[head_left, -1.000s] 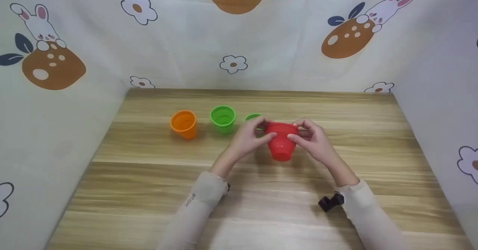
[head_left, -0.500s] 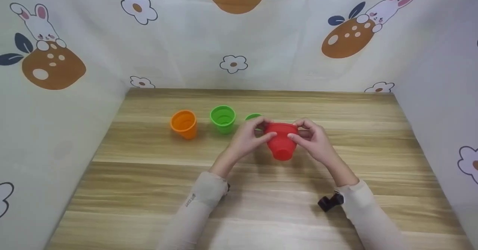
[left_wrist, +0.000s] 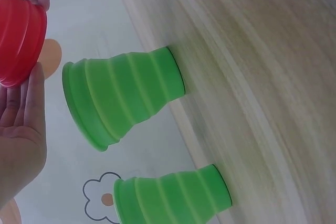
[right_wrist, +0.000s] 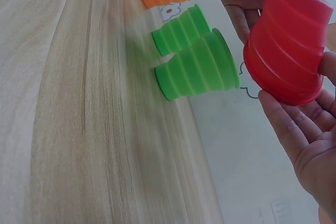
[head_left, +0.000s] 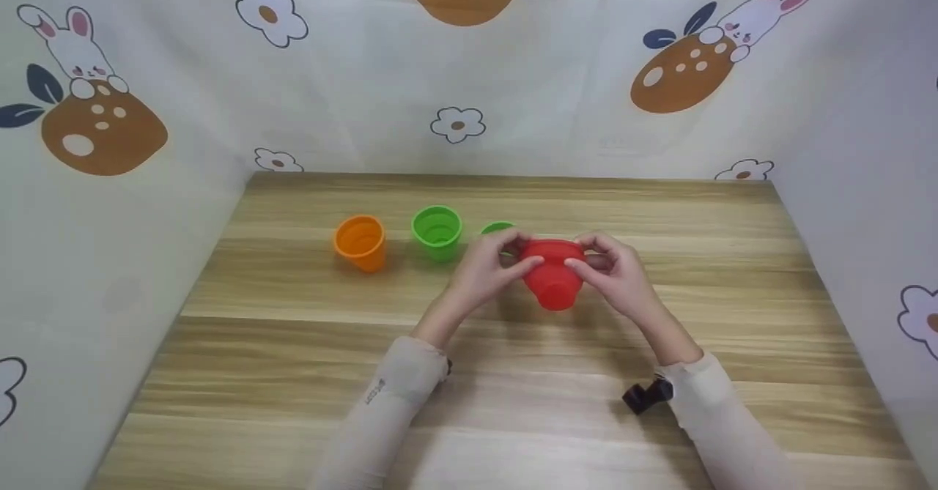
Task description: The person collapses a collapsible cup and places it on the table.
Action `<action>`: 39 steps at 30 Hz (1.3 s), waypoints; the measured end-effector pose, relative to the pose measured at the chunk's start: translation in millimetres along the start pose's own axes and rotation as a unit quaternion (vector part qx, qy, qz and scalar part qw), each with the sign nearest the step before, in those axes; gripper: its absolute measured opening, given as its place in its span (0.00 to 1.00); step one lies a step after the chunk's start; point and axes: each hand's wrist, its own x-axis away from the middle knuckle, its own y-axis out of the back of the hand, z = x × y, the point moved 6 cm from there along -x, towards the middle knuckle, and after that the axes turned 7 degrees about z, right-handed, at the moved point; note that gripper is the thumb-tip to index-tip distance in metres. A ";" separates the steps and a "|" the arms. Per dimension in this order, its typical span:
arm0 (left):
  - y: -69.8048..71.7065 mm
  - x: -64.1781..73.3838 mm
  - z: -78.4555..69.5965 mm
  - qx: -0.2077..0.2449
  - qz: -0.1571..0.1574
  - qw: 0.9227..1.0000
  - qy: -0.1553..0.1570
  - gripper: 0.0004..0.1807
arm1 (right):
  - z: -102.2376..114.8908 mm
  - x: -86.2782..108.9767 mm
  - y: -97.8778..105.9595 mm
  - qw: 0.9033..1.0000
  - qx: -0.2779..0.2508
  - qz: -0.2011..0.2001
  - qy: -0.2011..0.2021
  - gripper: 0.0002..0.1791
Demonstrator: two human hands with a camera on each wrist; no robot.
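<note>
Both hands hold a red ribbed cup (head_left: 553,279) above the table, its base tilted toward the person. My left hand (head_left: 485,266) grips the rim's left side, thumb on the outer wall. On the opposite side my right hand (head_left: 619,274) pinches the rim in the same way. In the right wrist view, fingers of both hands lie along the rim of the red cup (right_wrist: 289,40). One green cup (head_left: 498,228) stands behind the left hand, mostly hidden by it. A second green cup (head_left: 437,234) and an orange cup (head_left: 360,243) stand upright to its left.
The cups stand on a wood-grain table (head_left: 293,373). Pale cloth walls (head_left: 352,72) printed with rabbits and flowers enclose its back and sides. A black wrist mount (head_left: 648,396) sticks out from the right sleeve.
The red cup's base has tipped slightly up, so the cup looks shorter in the head view. Both hands keep their hold in nearly the same place. The standing cups have not moved.
</note>
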 end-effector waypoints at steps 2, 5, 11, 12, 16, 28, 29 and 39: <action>-0.1 -0.2 -0.1 -0.005 -0.001 1.000 0.000 0.18 | 0.5 -0.2 -0.1 1.000 0.000 -0.003 0.003 0.13; -0.3 -0.2 -0.6 -0.019 -0.002 1.000 -0.002 0.19 | 1.3 -0.5 -0.3 1.000 0.003 -0.008 0.010 0.12; -0.4 -0.5 -1.7 -0.046 -0.007 0.999 -0.009 0.19 | 0.6 -0.7 -0.2 1.000 0.004 -0.016 0.011 0.12; -0.4 -0.5 -2.0 -0.049 -0.008 0.999 -0.010 0.19 | 0.4 -0.6 -0.2 1.000 0.003 -0.016 0.010 0.12; -0.2 0.0 -5.0 -0.067 -0.016 0.997 -0.024 0.18 | -0.2 -0.5 -0.5 1.000 0.003 -0.019 0.009 0.12; 0.7 1.2 -8.5 -0.104 -0.041 0.993 -0.037 0.17 | 2.3 -0.7 -2.2 0.999 0.006 -0.028 0.021 0.11; 0.7 1.1 -8.7 -0.104 -0.041 0.993 -0.036 0.17 | 2.0 -0.8 -2.3 0.999 0.005 -0.027 0.020 0.11; 3.9 0.3 -9.3 -0.106 -0.047 0.993 -0.020 0.17 | 0.2 2.3 -3.5 0.997 -0.051 0.022 0.044 0.16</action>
